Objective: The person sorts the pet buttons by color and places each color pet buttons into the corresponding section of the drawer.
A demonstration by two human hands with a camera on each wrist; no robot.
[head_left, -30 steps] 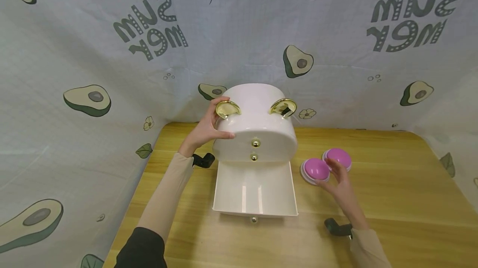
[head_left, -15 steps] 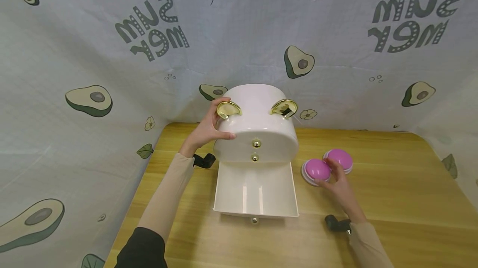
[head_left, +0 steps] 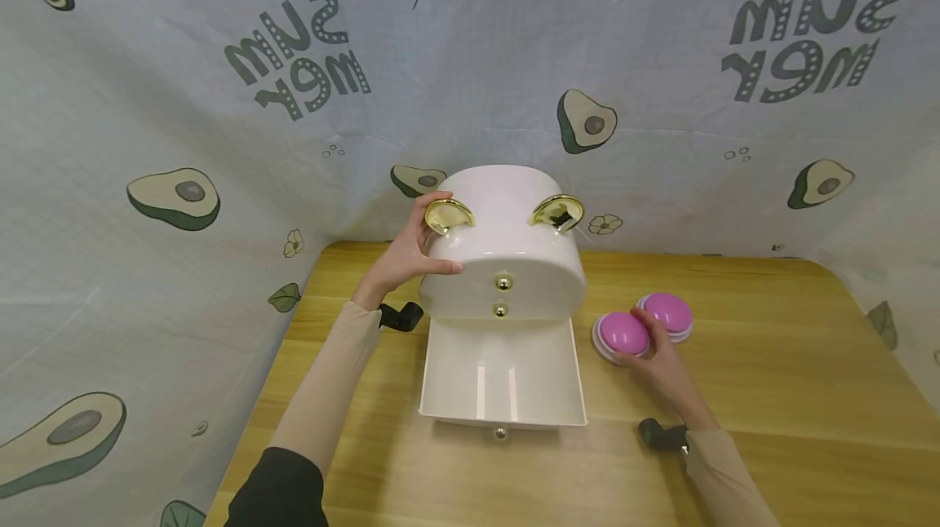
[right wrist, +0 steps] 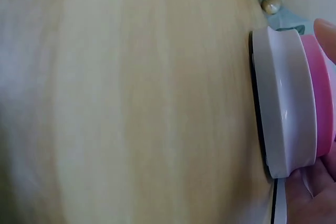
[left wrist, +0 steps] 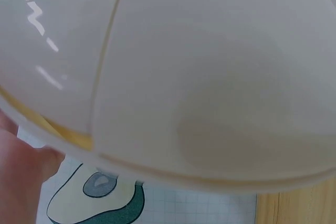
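Observation:
A white desktop storage box [head_left: 507, 286] with two gold ears and small gold knobs stands near the back of the table. Its lowest drawer [head_left: 503, 372] is pulled out toward me. My left hand [head_left: 396, 264] grips the box's left side, thumb on the front and fingers behind the left ear. To the right lie two pink-domed push buttons with white bases. My right hand [head_left: 667, 368] holds the nearer push button [head_left: 622, 333] between thumb and fingers. In the right wrist view its white base [right wrist: 286, 103] shows a dark underside. The other push button [head_left: 670, 311] lies right behind it.
Behind the wooden table [head_left: 778, 364] hangs a pale cloth [head_left: 470, 62] printed with avocados and lettering. It comes close behind the box. A black wrist-camera mount sits on each wrist.
The fingers of my right hand have drawn in slightly around the nearer push button. My left hand, the storage box and the pulled-out drawer have stayed put.

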